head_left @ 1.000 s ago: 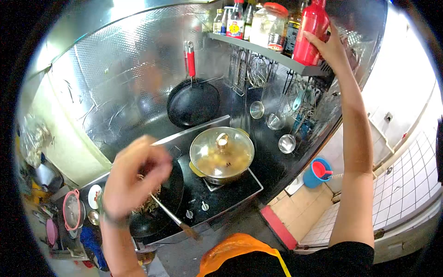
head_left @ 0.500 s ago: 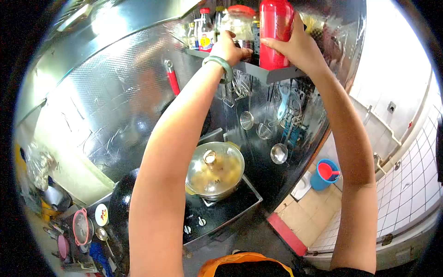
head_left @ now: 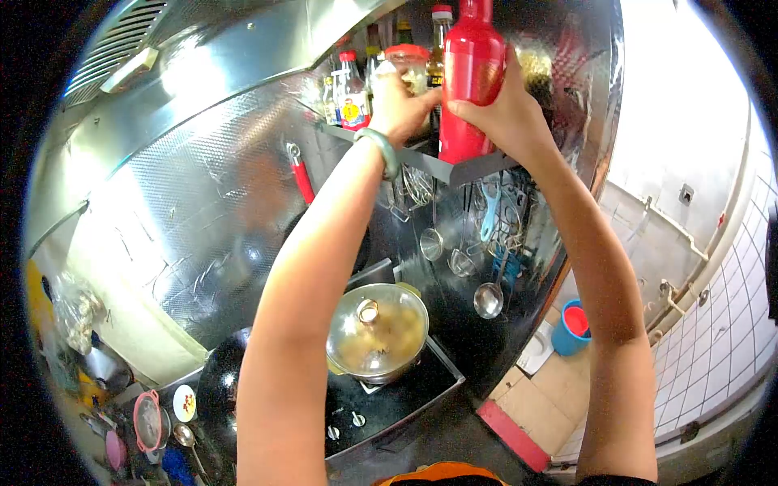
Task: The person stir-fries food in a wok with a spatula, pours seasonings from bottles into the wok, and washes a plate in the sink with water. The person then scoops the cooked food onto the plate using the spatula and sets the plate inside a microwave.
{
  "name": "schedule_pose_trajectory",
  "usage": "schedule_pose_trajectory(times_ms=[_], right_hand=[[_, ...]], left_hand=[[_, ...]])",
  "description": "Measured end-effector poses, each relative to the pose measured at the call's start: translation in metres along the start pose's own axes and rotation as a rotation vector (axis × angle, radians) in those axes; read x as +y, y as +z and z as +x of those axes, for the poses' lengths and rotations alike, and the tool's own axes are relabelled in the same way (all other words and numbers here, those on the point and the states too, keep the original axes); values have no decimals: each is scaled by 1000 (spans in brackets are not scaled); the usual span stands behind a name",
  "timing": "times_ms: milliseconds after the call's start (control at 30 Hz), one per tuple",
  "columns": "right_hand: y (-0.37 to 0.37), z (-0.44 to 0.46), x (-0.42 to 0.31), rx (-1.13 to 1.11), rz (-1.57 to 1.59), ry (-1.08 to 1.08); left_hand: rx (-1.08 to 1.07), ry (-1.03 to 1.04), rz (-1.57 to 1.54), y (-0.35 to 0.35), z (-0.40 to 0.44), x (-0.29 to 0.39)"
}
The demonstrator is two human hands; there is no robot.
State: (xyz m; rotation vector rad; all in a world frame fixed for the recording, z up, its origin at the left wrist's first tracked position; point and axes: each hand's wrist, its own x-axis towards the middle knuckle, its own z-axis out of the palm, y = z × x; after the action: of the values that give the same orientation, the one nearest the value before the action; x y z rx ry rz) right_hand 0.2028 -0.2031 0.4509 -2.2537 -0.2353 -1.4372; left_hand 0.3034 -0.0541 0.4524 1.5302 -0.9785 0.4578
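Observation:
My right hand [head_left: 512,113] is wrapped round a tall red bottle [head_left: 472,85] at the front corner of the dark wall shelf [head_left: 478,167]. The bottle stands upright, with its base at the shelf's edge. Just left of it, my left hand [head_left: 403,111], with a green bangle at the wrist, is closed about a clear jar with a red lid [head_left: 407,53]. The hand covers the jar's lower part, and its thumb points toward the red bottle. A red-capped bottle with a yellow label [head_left: 351,97] and other bottles stand left of the jar.
Ladles and strainers [head_left: 489,300] hang beneath the shelf. Below, a glass-lidded pot [head_left: 378,332] sits on the black stove [head_left: 389,405], beside a dark wok [head_left: 217,389]. A small white bowl [head_left: 185,402] is at the left; a blue bucket [head_left: 570,340] stands on the floor at right.
The view has tilted upward, so the shelf, pot and hands sit lower in it. The red bottle stays in my right hand, and my left hand remains by the jar.

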Motion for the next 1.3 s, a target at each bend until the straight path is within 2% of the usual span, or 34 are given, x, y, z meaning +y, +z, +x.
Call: schedule_pose_trajectory(times_ms=[67,133,233,333,367,400,500,600,667,767,800,833,867,900,967,1033,1067,1100,1133,1167,1200,1267,1300], right_hand=[[-6,-3,-3,-19,24,80],[-7,-3,6,-9,37,80],[-7,-2,9,8,21,102],[-14,-3,3,-5,62,162],[-14,-3,4,-8,66,179],[-13,-3,5,-9,69,196],[-9,4,5,-46,41,221],[-8,9,-4,-162,-85,265],[-6,11,-9,-190,-145,229],[3,15,-6,-222,-204,199],[10,14,-1,-175,-252,160],[15,13,6,-150,-220,118],[17,13,9,-121,-192,75],[7,9,-1,-184,-192,75],[2,3,-10,-59,-289,29],[-15,-19,-34,-28,20,138],[-13,-36,-34,273,54,-168],[-12,-51,-34,257,85,-215],[-1,-78,-40,126,344,-71],[3,-108,-47,2,584,77],[-6,-132,-87,-198,480,120],[25,-189,-81,-386,771,15],[34,-212,-94,-425,796,118]], left_hand=[[-44,-125,-164,10,39,-58],[-94,-210,-197,17,35,-53],[-104,-131,-39,18,18,-26],[18,-80,-129,19,26,-31],[157,29,-100,20,24,-34],[303,174,102,17,29,-35],[353,60,103,3,25,1],[199,21,72,-12,20,9],[134,-3,-163,-13,0,27],[15,-51,-140,-29,-22,32],[-9,-74,-152,-32,-33,41],[-8,-64,-28,-33,-42,49],[-92,-89,-76,-33,-55,58],[-101,-105,-74,-34,-57,50],[-100,-135,-127,-34,-71,48],[-31,-204,-108,-37,-98,50],[-7,-107,-136,-34,-112,45],[38,-79,-61,-34,-130,48],[70,-52,8,-34,-151,53],[85,-22,-50,-33,-171,51],[94,17,-124,-29,-191,44],[58,-74,-269,-27,-236,39],[104,-60,-230,-25,-259,36]])
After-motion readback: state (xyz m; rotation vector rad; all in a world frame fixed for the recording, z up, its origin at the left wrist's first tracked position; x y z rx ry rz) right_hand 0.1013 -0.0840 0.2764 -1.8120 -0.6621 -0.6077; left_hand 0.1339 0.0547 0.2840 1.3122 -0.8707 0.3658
